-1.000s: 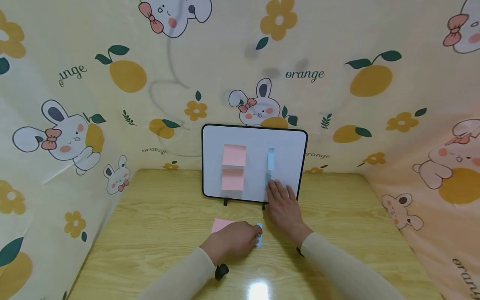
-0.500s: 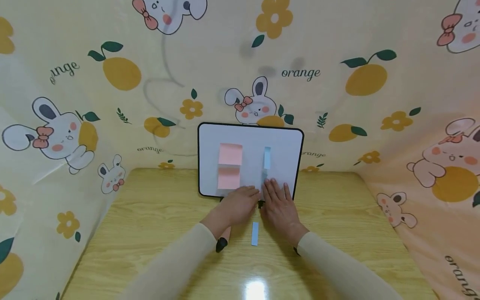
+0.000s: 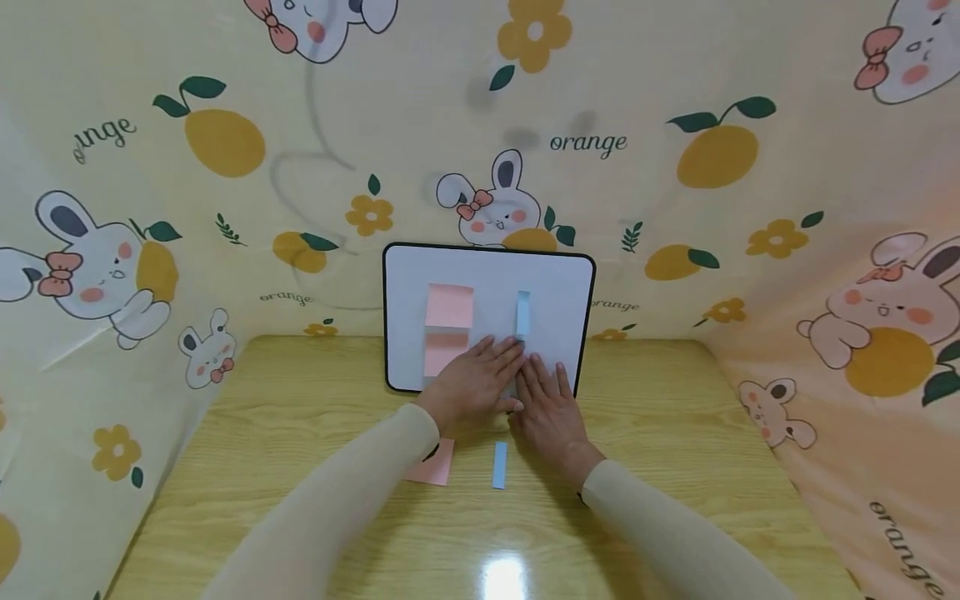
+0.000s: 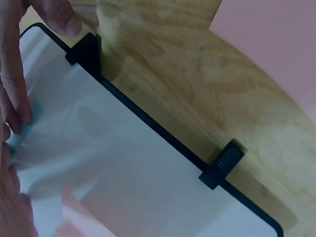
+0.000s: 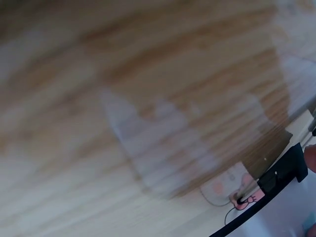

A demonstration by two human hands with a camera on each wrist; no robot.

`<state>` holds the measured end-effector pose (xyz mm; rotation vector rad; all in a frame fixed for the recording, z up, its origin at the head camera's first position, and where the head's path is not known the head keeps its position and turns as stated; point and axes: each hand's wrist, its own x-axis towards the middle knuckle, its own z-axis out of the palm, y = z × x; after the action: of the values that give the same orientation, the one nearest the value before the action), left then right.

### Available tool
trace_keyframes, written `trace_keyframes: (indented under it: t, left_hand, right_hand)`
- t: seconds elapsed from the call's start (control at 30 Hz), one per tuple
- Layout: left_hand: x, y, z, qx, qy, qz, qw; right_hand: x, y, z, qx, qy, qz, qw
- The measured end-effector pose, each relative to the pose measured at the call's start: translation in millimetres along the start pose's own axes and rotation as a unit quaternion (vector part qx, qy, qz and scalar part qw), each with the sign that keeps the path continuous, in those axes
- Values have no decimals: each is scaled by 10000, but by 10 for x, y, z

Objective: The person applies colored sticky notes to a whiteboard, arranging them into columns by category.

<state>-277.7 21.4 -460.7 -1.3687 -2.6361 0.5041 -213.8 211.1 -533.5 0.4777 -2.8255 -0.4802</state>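
Observation:
A white board point(image 3: 405, 333) with a black rim stands upright at the back of the table. My left hand point(image 3: 472, 383) lies on its lower part with straight fingers, overlapping the lower of two pink sticky notes point(image 3: 448, 306). Close beside it, my right hand point(image 3: 551, 415) rests on the board's lower right, fingers extended. Above the fingertips a light blue sticky strip point(image 3: 522, 314) is stuck to the board. In the left wrist view, a second blue strip point(image 4: 28, 129) shows partly under fingers. On the table lie a loose blue strip point(image 3: 499, 465) and a pink note point(image 3: 435, 467), half covered by my left sleeve.
Black clip feet point(image 4: 224, 162) hold up the board's lower edge. The wooden table point(image 3: 637, 517) stretches around the hands. Behind and at both sides hangs a cloth point(image 3: 315, 125) printed with rabbits and oranges.
My left hand has left the loose blue strip on the table and moved up and forward onto the board, beside the right hand. The right hand stays there. The head view has shifted slightly.

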Motion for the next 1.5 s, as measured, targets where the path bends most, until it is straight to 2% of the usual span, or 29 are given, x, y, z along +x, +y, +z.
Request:
trace_keyframes:
  t: [0.17,0.3,0.53,0.73,0.9,1.07,1.23,1.37,1.5]
  left_hand:
    - [50,-46,9,355,-48,-113,9993]
    - [32,-92,34,604,43,-149,9981]
    - [85,-91,75,606,274,31,9978]
    - [122,-113,43,643,220,117,9976]
    - [73,-186,30,567,239,186,9979]
    - [46,-224,58,719,239,169,9970]
    - [89,-202,50,920,309,239,9950]
    - [123,-197,31,877,312,318,9951]
    - [95,-247,35,852,260,227,9958]
  right_hand:
    - [-8,-13,6,-259,65,-1,9996]
    - [1,-15,19,-183,109,55,9998]
    - [-7,-16,7,23,-108,131,9999]
    - [-27,-21,10,85,-217,51,9997]
    - [-33,-20,18,113,-134,48,9998]
    - [-17,-24,17,-33,-122,-31,9999]
    - [-14,-30,12,72,-203,0,9998]
    - [-28,-24,18,67,-252,21,9997]
    - [-22,-20,16,-37,-251,-54,9997]
